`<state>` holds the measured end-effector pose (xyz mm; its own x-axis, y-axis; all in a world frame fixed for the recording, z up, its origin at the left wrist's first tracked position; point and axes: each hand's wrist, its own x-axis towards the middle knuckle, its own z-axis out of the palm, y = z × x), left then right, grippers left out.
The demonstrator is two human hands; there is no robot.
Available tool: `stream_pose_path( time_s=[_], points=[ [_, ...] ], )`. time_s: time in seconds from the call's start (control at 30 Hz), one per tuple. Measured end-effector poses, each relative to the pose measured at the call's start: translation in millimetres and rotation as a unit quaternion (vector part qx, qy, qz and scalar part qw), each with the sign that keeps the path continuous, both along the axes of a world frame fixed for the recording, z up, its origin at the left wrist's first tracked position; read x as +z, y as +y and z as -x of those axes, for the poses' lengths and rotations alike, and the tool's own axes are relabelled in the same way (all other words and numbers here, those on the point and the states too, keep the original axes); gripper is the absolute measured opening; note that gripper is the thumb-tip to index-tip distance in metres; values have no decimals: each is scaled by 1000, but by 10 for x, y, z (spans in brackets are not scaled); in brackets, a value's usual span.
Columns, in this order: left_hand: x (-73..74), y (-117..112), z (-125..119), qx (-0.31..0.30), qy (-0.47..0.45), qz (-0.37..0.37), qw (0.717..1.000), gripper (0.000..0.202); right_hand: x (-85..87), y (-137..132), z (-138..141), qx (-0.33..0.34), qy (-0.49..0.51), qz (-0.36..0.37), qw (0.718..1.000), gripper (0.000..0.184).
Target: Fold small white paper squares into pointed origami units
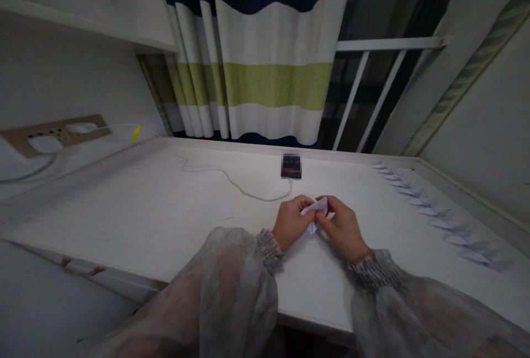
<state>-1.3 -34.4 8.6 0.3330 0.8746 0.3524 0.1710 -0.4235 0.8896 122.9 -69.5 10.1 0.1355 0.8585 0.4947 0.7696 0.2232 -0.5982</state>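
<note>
A small piece of folded white paper (318, 206) is pinched between both hands above the white desk (174, 209). My left hand (292, 221) grips its left side, fingers curled and partly hidden behind it. On the other side, my right hand (340, 225) holds the paper with thumb and fingers closed on it. A pointed flap of the paper hangs down between the two thumbs. Along the desk's right side runs a row of several folded white paper pieces (422, 210) with pointed ends.
A phone (291, 166) lies near the desk's back edge, with a white cable (232, 181) trailing left. Wall sockets (58, 136) with plugs are at the left. A striped curtain (273, 84) hangs behind the desk, beside white window bars (389, 44).
</note>
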Motion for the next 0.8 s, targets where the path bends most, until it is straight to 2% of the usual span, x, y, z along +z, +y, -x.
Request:
stream_pose_path(
  time_s=[0.1, 0.2, 0.27, 0.37, 0.47, 0.6, 0.8],
  points=[
    [-27, 16, -14, -2, -24, 11, 1000, 10, -21, 8, 9, -11, -2, -7, 1000, 27],
    [-50, 58, -26, 4, -76, 63, 995, 9, -18, -5, 2, -6, -15, -33, 999, 32],
    [-45, 91, -28, 12, -129, 112, 985, 10, 11, -25, -13, 15, 5, -39, 999, 35],
    [-5, 123, -16, 3, -205, 179, 962, 17, 73, -45, -45, 85, 89, -31, 992, 24],
    [39, 124, -3, -35, -249, 228, 941, 24, 99, -27, -78, 144, 213, -5, 966, 22],
    [59, 102, -1, -73, -262, 246, 930, 30, 62, 19, -90, 148, 358, 49, 920, 23],
    [55, 83, 13, -89, -247, 246, 933, 31, 70, 15, -61, 147, 427, 94, 888, 26]
  ],
)
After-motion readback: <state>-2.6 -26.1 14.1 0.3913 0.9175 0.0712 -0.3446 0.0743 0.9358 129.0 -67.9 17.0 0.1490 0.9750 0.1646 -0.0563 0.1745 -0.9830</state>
